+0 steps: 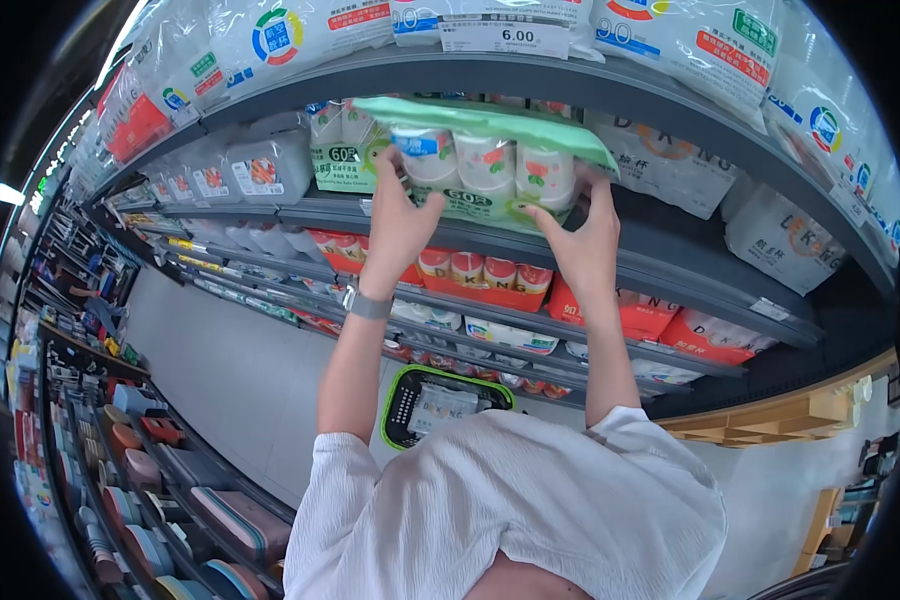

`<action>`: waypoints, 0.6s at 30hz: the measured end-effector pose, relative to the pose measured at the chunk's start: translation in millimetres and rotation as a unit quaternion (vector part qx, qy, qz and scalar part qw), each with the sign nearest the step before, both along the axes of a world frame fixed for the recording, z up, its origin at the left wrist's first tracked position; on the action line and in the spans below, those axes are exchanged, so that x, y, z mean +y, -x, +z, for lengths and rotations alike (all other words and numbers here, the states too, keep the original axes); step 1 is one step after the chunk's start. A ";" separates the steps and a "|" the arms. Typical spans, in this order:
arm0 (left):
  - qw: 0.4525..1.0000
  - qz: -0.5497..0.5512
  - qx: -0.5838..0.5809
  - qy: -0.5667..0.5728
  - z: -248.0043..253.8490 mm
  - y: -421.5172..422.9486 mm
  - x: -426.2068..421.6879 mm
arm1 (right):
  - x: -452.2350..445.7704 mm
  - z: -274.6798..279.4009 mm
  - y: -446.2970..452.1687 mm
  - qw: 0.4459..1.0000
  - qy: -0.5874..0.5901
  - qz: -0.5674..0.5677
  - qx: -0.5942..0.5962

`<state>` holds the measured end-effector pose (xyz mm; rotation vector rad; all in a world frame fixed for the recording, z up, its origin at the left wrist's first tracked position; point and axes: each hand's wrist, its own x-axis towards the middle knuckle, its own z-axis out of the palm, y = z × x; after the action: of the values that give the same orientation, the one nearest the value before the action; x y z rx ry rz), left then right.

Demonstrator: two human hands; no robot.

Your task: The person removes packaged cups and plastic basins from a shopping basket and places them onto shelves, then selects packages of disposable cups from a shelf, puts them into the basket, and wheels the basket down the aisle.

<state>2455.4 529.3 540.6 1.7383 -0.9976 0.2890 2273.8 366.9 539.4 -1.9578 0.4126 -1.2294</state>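
A green-and-clear pack of paper cups (487, 168), marked "60", is held between my two hands at the front of a dark shelf (440, 232). My left hand (401, 218) grips its left end, thumb across the front and fingers at the side; a grey-banded watch is on that wrist. On the right end, my right hand (581, 235) has its thumb on the lower front, and its fingertips are blurred at the side. Behind and left of it stands a similar green pack (340, 150). Grey-white cup packs (660, 165) sit to its right.
Above is a shelf of large white bags with a 6.00 price tag (505, 36). Red cup packs (483, 280) fill the shelf below. A black basket with a green rim (391, 405) stands on the floor before me. Another rack (160, 480) lines the left.
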 end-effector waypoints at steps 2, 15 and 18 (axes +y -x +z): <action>0.998 0.006 0.028 0.052 12.0 21.7 15.3 | 8.7 -1.0 4.4 0.998 0.028 -0.024 -0.041; 0.956 0.175 0.125 0.197 -67.7 111.3 182.3 | 62.8 -47.3 -44.2 0.907 -0.057 0.417 -0.027; 0.876 0.335 0.287 0.193 -106.1 141.1 209.3 | 94.1 -87.7 -65.6 0.865 -0.006 0.502 0.002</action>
<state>2314.3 738.6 434.5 1.5919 0.1192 0.3470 2339.4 461.1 451.7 -1.7415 -0.5665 -0.5175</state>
